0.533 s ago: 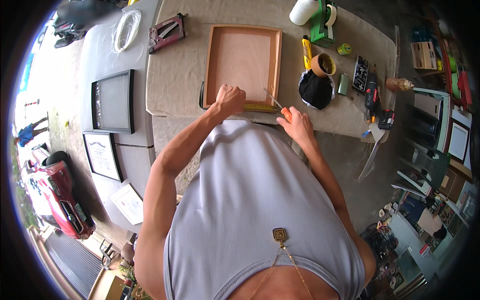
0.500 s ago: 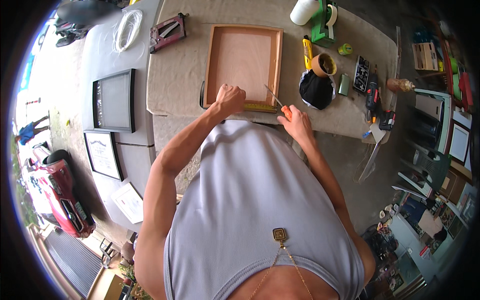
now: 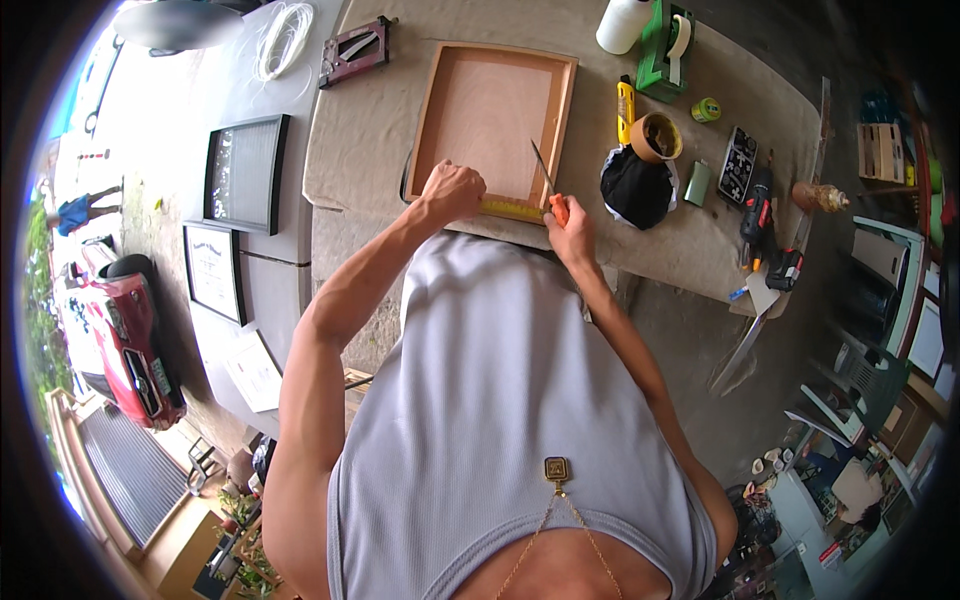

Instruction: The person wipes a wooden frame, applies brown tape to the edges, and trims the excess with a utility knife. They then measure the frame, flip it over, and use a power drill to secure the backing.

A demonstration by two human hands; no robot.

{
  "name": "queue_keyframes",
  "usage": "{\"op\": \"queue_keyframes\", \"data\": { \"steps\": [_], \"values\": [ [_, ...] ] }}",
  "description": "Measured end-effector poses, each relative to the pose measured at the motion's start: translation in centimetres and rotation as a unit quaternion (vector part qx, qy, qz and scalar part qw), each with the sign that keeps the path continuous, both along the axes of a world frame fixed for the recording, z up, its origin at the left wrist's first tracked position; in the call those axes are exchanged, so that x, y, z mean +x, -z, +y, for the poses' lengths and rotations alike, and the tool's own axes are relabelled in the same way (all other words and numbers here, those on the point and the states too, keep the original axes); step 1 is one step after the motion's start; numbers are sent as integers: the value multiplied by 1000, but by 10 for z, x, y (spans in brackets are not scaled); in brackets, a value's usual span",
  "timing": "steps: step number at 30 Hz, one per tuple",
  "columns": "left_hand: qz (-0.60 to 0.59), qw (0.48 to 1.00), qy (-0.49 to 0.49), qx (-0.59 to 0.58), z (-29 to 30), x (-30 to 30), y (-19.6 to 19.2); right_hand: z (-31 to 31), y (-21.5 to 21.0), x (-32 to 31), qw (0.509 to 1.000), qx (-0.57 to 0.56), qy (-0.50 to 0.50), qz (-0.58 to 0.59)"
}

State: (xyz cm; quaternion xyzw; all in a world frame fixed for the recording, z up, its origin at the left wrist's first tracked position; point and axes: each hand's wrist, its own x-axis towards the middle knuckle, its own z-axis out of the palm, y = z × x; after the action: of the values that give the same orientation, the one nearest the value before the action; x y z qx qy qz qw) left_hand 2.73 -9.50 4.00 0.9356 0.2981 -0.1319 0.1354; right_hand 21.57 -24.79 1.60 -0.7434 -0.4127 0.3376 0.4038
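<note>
A wooden picture frame [image 3: 493, 110] with a brown backing board lies face down on the cloth-covered table [image 3: 380, 140]. My left hand [image 3: 452, 190] is closed over a yellow tape measure [image 3: 512, 208] stretched along the frame's near edge. Beside it, my right hand [image 3: 568, 224] holds an orange-handled tool [image 3: 548, 185] whose thin blade points up across the frame's lower right corner.
To the right of the frame lie a yellow utility knife [image 3: 626, 104], a roll of tape [image 3: 655, 136], a black cloth [image 3: 638, 186], a green tape dispenser [image 3: 668, 45], a white roll [image 3: 622, 24] and a calculator [image 3: 738, 164]. Framed pictures [image 3: 245, 172] lie on the left. A red car [image 3: 130, 330] is parked below.
Both hands have stayed at the frame's near edge; the right hand and its tool have shifted slightly toward the frame corner.
</note>
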Motion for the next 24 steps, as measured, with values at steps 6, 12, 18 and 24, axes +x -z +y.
{"op": "queue_keyframes", "data": {
  "steps": [6,12,18,24],
  "values": [
    [-39,998,-23,53,27,18,-35,49,-23,28,997,72,-4,-41],
    [-42,995,-38,76,75,43,-43,101,-35,49,995,73,5,-66],
    [-44,995,-31,89,134,80,-40,157,-20,77,993,42,33,-106],
    [-16,995,-5,93,193,122,-34,219,-6,98,978,82,88,-171]
  ]
}}
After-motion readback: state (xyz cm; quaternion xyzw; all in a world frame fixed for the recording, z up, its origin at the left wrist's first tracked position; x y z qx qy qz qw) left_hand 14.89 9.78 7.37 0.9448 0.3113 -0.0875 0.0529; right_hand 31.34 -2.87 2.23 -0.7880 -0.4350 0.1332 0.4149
